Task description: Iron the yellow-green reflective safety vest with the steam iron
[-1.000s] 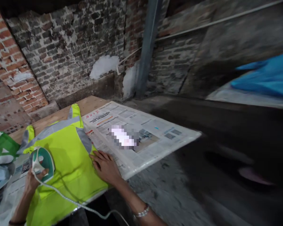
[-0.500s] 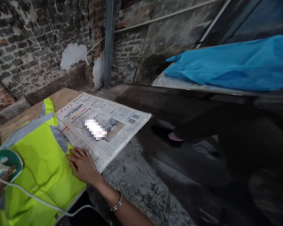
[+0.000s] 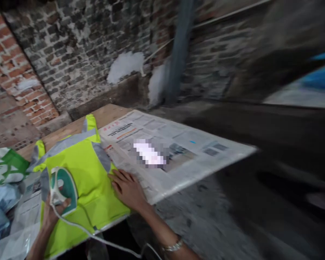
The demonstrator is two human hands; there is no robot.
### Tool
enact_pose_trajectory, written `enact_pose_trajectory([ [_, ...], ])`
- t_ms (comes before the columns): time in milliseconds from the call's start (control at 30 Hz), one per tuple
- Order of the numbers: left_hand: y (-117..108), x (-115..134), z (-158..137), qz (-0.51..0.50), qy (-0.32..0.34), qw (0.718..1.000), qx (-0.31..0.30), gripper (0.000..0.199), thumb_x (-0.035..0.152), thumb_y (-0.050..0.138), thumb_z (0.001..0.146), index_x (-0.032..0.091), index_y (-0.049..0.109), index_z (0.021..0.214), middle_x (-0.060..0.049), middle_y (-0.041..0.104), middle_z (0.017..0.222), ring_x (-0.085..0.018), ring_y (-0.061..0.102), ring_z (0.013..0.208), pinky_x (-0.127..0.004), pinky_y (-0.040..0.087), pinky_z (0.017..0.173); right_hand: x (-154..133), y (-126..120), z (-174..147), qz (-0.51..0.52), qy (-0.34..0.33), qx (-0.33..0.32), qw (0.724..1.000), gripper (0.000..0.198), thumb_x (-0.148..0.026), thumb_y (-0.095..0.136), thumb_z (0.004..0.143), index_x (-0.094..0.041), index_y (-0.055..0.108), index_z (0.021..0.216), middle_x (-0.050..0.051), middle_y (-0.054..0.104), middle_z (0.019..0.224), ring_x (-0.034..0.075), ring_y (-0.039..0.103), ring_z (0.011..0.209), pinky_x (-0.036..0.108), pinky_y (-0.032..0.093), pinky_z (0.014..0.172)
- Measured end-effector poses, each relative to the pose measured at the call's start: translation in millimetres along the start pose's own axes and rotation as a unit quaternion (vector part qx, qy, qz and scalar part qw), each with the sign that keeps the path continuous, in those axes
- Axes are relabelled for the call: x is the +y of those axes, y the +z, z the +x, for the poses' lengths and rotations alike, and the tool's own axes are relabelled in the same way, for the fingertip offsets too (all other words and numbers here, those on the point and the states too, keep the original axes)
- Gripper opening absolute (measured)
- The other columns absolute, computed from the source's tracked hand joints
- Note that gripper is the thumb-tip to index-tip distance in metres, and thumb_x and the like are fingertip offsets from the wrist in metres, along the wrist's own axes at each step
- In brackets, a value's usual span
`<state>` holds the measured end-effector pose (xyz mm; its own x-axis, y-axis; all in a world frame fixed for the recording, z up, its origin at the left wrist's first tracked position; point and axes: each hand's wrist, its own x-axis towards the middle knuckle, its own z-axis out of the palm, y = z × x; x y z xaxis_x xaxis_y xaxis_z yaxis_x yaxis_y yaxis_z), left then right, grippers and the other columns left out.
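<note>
A bright yellow-green safety vest [image 3: 97, 187] with grey reflective bands lies spread over the near part of the table. My left hand [image 3: 54, 213] grips a green and white clothes iron [image 3: 63, 189], which rests on the vest's left side. From the iron's back end, a white cord [image 3: 97, 238] runs across the vest's lower part and off the near edge. My right hand [image 3: 127, 189] lies flat on the vest's right edge, fingers spread and holding nothing, beside the newspaper [image 3: 154, 191].
Newspaper under clear plastic covers the wooden table [image 3: 111, 110]; a blurred-out bright patch lies on it. At the left sit a green and white bag [image 3: 8, 166] and crumpled light-blue cloth [image 3: 0, 206]. A brick wall [image 3: 83, 54] and metal post [image 3: 180, 54] stand behind. Blue sheeting [image 3: 319, 76] is far right.
My view has swung left, so the table sits further right and the bag and light-blue cloth show. The iron, partly cut off before, is now wholly in view. My right hand stays on the vest.
</note>
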<state>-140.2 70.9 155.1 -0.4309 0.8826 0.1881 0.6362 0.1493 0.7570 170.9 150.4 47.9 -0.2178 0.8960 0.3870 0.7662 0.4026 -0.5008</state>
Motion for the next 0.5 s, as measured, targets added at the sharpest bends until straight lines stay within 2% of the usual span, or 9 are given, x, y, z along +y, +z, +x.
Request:
enact_pose_trajectory([
  [100,10,9,13,-0.008,-0.008,1.0,-0.002,0.062,0.045,0.092,0.045,0.024,0.079,0.103,-0.004,0.077,0.09,-0.028,0.073,0.083,-0.036,0.06,0.073,8,10,-5,-0.012,-0.013,0.009,1.0,0.046,-0.028,0.042,0.104,-0.029,0.072,0.139,0.007,0.065,0.151,0.029,0.052,0.142,0.051,0.038,0.115],
  [233,30,18,67,-0.018,-0.018,1.0,0.002,0.06,0.03,0.095,0.047,0.02,0.077,0.104,-0.002,0.074,0.085,-0.02,0.068,0.075,-0.031,0.056,0.069,11,9,-10,-0.013,-0.022,0.008,1.0,0.046,-0.028,0.042,0.104,-0.03,0.071,0.14,0.006,0.064,0.152,0.029,0.05,0.144,0.051,0.037,0.115],
  [367,53,25,115,-0.034,-0.025,0.999,0.01,0.051,0.022,0.091,0.058,0.015,0.074,0.106,-0.001,0.069,0.081,-0.017,0.064,0.074,-0.029,0.053,0.07,10,4,-11,-0.013,-0.01,-0.002,1.0,0.045,-0.029,0.045,0.104,-0.03,0.071,0.14,0.004,0.063,0.154,0.03,0.05,0.144,0.051,0.037,0.115],
  [433,59,30,120,-0.04,-0.023,0.999,0.012,0.047,0.021,0.088,0.064,0.013,0.073,0.107,0.0,0.068,0.081,-0.016,0.064,0.077,-0.027,0.052,0.072,8,2,-11,-0.012,-0.004,-0.007,1.0,0.044,-0.029,0.046,0.104,-0.03,0.071,0.14,0.004,0.063,0.154,0.03,0.05,0.144,0.051,0.037,0.114],
  [500,59,34,109,-0.05,-0.018,0.999,0.005,0.046,0.021,0.086,0.067,0.013,0.073,0.111,0.0,0.069,0.087,-0.016,0.065,0.081,-0.027,0.052,0.075,6,0,-9,-0.011,-0.001,-0.01,1.0,0.044,-0.029,0.047,0.103,-0.029,0.071,0.14,0.005,0.062,0.154,0.03,0.049,0.144,0.051,0.037,0.115],
])
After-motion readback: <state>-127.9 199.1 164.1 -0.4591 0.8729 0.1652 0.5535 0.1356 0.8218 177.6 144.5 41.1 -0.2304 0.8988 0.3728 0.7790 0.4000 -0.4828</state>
